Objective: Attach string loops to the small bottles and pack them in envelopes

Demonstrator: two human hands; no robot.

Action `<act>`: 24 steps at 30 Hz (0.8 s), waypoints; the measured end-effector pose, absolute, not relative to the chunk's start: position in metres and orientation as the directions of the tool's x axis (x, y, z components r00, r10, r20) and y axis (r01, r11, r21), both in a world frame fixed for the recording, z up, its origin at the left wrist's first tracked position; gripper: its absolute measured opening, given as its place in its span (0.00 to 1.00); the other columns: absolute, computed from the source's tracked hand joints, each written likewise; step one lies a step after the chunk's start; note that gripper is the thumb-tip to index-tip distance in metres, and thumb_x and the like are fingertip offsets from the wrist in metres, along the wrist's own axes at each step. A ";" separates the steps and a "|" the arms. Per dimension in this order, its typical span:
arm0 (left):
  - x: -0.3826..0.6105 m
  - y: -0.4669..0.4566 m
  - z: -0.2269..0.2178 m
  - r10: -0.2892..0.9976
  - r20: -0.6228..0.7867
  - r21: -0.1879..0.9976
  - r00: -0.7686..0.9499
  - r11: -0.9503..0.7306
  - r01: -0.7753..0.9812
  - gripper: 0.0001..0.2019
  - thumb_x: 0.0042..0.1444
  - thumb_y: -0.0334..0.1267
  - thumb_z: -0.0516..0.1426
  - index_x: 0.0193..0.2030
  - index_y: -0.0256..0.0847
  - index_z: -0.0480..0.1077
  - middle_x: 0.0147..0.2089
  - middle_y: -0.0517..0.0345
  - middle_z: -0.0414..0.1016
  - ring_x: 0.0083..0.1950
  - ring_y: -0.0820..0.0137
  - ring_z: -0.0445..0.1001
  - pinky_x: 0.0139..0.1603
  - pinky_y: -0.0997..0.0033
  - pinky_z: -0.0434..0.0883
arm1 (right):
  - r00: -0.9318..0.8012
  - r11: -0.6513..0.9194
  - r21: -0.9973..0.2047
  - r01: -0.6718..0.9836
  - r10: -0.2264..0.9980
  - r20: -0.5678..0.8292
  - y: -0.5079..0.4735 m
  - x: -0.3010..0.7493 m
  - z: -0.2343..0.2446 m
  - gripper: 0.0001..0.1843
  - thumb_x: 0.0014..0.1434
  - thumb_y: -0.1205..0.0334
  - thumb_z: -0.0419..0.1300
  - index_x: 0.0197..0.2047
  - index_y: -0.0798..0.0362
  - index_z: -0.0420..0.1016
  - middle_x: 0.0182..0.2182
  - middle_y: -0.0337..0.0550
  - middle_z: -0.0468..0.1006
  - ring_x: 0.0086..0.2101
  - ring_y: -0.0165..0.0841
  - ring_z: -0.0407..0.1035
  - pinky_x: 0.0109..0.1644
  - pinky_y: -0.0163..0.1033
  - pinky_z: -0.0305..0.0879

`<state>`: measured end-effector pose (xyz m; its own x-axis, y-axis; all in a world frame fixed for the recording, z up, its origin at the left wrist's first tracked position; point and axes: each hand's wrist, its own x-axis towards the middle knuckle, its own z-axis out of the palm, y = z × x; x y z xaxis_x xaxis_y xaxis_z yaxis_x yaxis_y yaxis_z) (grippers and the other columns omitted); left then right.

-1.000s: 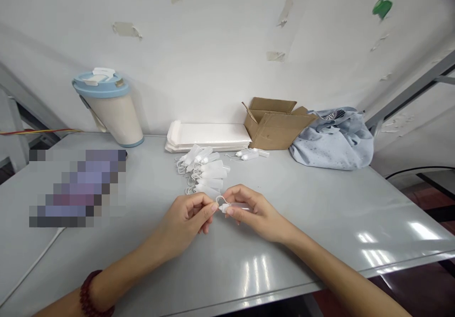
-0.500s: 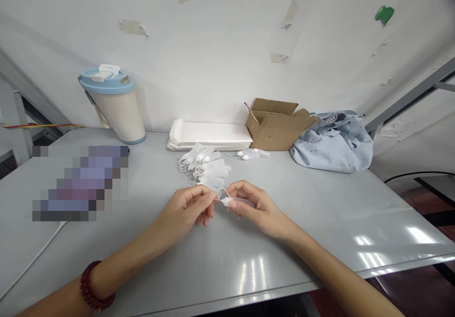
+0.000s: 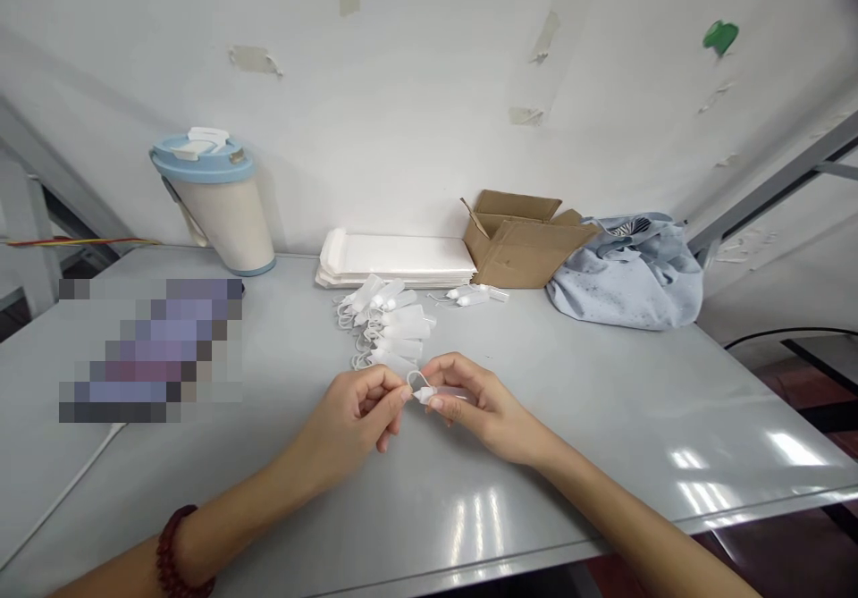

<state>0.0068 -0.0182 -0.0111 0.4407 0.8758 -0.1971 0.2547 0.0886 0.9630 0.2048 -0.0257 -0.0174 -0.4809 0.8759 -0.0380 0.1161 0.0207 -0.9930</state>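
Between the fingers of my right hand (image 3: 479, 401) lies a small translucent plastic bottle (image 3: 450, 393) with a white pointed tip facing left. A thin white cord (image 3: 416, 376) loops up from that tip. My left hand (image 3: 372, 410) pinches at the cord's end beside the tip; its fingertips hide exactly what is held. Just beyond my hands is a pile of similar small bottles (image 3: 402, 323) with white tips and looped cords. A few more bottles (image 3: 473, 296) lie apart from the pile, farther back to the right.
Along the wall sit a stack of white padded envelopes (image 3: 402, 249), an open cardboard box (image 3: 529, 249) and a bundled light-blue cloth (image 3: 630, 276). A cream tumbler (image 3: 224, 223) with a blue lid stands at back left. A blurred-out phone-like object (image 3: 154, 348) with a white cable lies left.
The view has tilted slightly upward, so everything sits a little lower. My hands keep their hold on the bottle and cord, having shifted a little toward me.
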 end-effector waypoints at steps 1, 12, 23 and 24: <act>0.007 -0.018 -0.011 0.875 -0.198 0.962 0.442 0.087 0.260 0.12 0.58 0.44 0.53 0.27 0.40 0.65 0.21 0.67 0.64 0.21 0.77 0.64 0.24 0.77 0.62 | -0.482 0.020 -0.993 0.120 0.875 -0.041 -0.026 0.205 -0.018 0.13 0.61 0.56 0.57 0.47 0.50 0.66 0.34 0.39 0.69 0.34 0.29 0.63 0.36 0.36 0.60; 0.006 -0.017 -0.016 0.852 -0.229 0.951 0.471 0.093 0.294 0.10 0.58 0.41 0.51 0.30 0.40 0.65 0.20 0.67 0.66 0.19 0.77 0.63 0.23 0.77 0.61 | -0.487 0.078 -0.981 0.179 0.873 -0.019 -0.024 0.204 -0.020 0.11 0.62 0.58 0.56 0.47 0.50 0.66 0.38 0.40 0.72 0.40 0.32 0.66 0.45 0.40 0.61; 0.005 -0.010 -0.009 0.831 -0.253 0.946 0.496 0.105 0.306 0.15 0.55 0.43 0.56 0.46 0.39 0.68 0.25 0.65 0.69 0.24 0.74 0.67 0.26 0.75 0.66 | -0.440 0.074 -0.984 0.161 0.898 -0.005 -0.020 0.207 -0.014 0.13 0.61 0.57 0.57 0.49 0.50 0.65 0.41 0.42 0.74 0.42 0.33 0.68 0.48 0.42 0.62; 0.005 -0.011 -0.009 0.833 -0.251 0.946 0.493 0.102 0.309 0.15 0.55 0.44 0.55 0.46 0.39 0.68 0.25 0.65 0.69 0.23 0.74 0.67 0.26 0.75 0.66 | -0.442 0.075 -0.985 0.158 0.897 -0.002 -0.020 0.208 -0.015 0.13 0.61 0.57 0.57 0.49 0.50 0.65 0.41 0.42 0.74 0.42 0.33 0.68 0.48 0.42 0.62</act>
<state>0.0054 -0.0107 -0.0086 0.4933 0.8328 -0.2512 0.3089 0.1022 0.9456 0.2077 -0.0198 -0.0148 -0.4423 0.8969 -0.0022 0.1580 0.0755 -0.9845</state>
